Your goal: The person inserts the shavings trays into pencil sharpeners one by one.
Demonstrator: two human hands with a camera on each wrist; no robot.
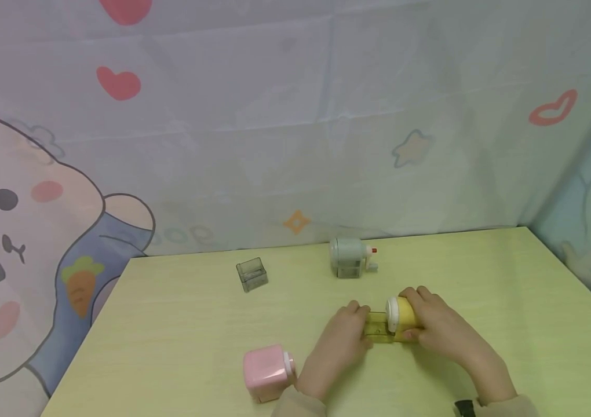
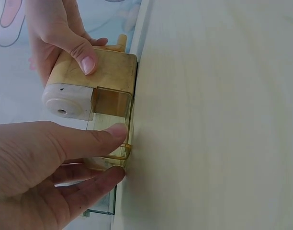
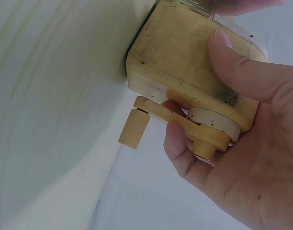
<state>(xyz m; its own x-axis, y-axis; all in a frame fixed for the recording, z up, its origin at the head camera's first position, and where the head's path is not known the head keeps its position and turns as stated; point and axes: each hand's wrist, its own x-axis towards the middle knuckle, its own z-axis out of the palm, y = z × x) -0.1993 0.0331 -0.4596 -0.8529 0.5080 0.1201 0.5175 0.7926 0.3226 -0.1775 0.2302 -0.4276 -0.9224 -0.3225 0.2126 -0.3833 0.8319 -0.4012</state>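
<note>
A yellow crank pencil sharpener (image 1: 407, 313) with a white front ring is in my right hand (image 1: 440, 324). In the right wrist view the thumb lies along its yellow body (image 3: 185, 52), and a finger reaches beside the crank handle (image 3: 158, 111). My left hand (image 1: 343, 331) pinches the see-through yellow shavings drawer (image 1: 377, 328) between thumb and fingers. The drawer (image 2: 110, 120) sticks out from the front of the sharpener, below the white ring (image 2: 65, 101), with its inner end at the body. Both hands are low over the table.
On the pale wooden table (image 1: 186, 324), a pink sharpener (image 1: 266, 370) stands left of my left forearm. Farther back are a grey sharpener (image 1: 347, 255) with a red-tipped part and a small see-through grey drawer (image 1: 252, 274). A printed cloth (image 1: 254, 133) hangs behind the table.
</note>
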